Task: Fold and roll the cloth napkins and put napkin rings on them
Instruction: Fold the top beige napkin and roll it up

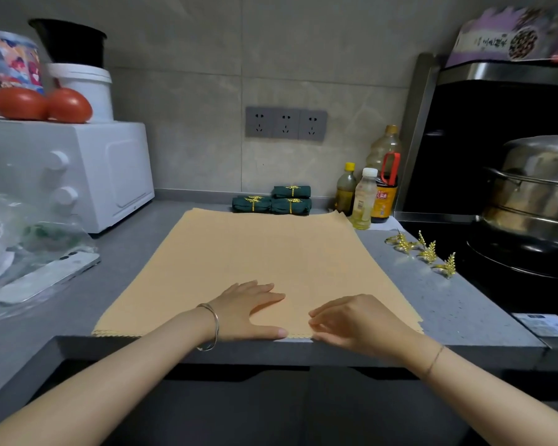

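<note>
A stack of flat orange cloth napkins (258, 259) lies spread on the grey counter (432, 304), its near edge at the counter's front. My left hand (252, 309) presses flat on the napkins near that edge, fingers straight. My right hand (345, 320) rests beside it with fingertips bent at the napkin's near edge; whether it pinches the cloth is unclear. Three rolled dark green napkins (273, 201) with gold rings lie stacked against the back wall. Several loose gold leaf-shaped napkin rings (427, 251) stand on the counter to the right.
A white oven (87, 175) with tomatoes (42, 104) and tubs on top stands at the left, with plastic bags (23, 246) in front of it. Oil and sauce bottles (371, 194) stand at the back right. A steel steamer pot (535, 188) sits on the black stove.
</note>
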{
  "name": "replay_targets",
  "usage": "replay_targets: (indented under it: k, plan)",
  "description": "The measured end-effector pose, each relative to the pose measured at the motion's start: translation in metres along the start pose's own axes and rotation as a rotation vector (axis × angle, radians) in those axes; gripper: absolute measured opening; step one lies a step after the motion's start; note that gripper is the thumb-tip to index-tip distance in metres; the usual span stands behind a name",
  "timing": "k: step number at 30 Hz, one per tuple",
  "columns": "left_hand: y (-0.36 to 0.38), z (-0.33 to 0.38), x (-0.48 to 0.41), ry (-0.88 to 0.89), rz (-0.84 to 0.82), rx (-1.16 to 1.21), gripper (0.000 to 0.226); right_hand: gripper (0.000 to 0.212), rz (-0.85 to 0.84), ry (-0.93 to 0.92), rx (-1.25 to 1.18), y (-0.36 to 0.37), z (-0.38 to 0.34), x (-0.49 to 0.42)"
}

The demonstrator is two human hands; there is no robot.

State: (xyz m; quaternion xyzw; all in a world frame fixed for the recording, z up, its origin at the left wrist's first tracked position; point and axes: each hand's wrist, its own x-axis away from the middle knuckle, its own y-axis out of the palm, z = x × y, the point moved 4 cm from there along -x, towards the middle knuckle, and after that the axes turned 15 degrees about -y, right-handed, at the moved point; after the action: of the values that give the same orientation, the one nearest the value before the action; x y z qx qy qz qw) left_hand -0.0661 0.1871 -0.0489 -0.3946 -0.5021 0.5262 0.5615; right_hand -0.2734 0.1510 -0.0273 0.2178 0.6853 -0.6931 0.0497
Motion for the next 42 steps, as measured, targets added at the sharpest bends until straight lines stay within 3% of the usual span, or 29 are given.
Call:
replay_targets:
  k: [9, 13, 16, 19, 24, 26, 30, 34, 37, 39, 42]
  plan:
    - [-0.001, 0.002, 0.003, 0.030, 0.028, 0.051, 0.073, 0.023, -0.013, 0.056, -0.023, 0.002, -0.001, -0.001]
    - [-0.001, 0.001, 0.002, 0.046, 0.036, 0.070, 0.068, 0.021, -0.001, 0.237, -0.254, -0.001, 0.008, 0.000]
    - [-0.006, -0.002, 0.003, 0.049, 0.043, 0.152, 0.056, 0.018, 0.082, 0.289, -0.400, -0.003, 0.012, -0.002]
    - [-0.022, -0.008, 0.008, 0.050, 0.092, 0.202, 0.034, 0.016, 0.129, 0.297, -0.374, -0.007, 0.015, -0.005]
    - [-0.047, -0.042, 0.010, -0.002, 0.106, 0.081, 0.023, 0.026, -0.174, 0.233, -0.052, -0.003, 0.034, 0.001]
    - [-0.054, -0.061, 0.011, -0.038, 0.113, 0.074, 0.027, 0.027, -0.214, 0.266, -0.135, -0.009, 0.045, 0.003]
    - [-0.074, -0.081, 0.011, -0.059, 0.116, 0.213, 0.045, 0.051, -0.265, 0.349, -0.335, -0.036, 0.055, -0.005]
    - [-0.090, -0.079, 0.011, -0.067, -0.055, 0.323, 0.051, 0.043, -0.440, 0.465, -0.379, -0.069, 0.054, -0.011]
    - [-0.100, -0.078, 0.014, -0.088, -0.317, 0.348, 0.052, 0.047, -0.569, 0.624, -0.484, -0.089, 0.060, -0.006]
    - [-0.104, -0.077, 0.015, -0.078, -0.477, 0.368, 0.046, 0.050, -0.621, 0.545, -0.674, -0.097, 0.062, -0.007]
    - [-0.116, -0.075, 0.006, -0.102, -0.510, 0.410, 0.044, 0.035, -0.547, 0.503, -0.784, -0.101, 0.072, -0.016]
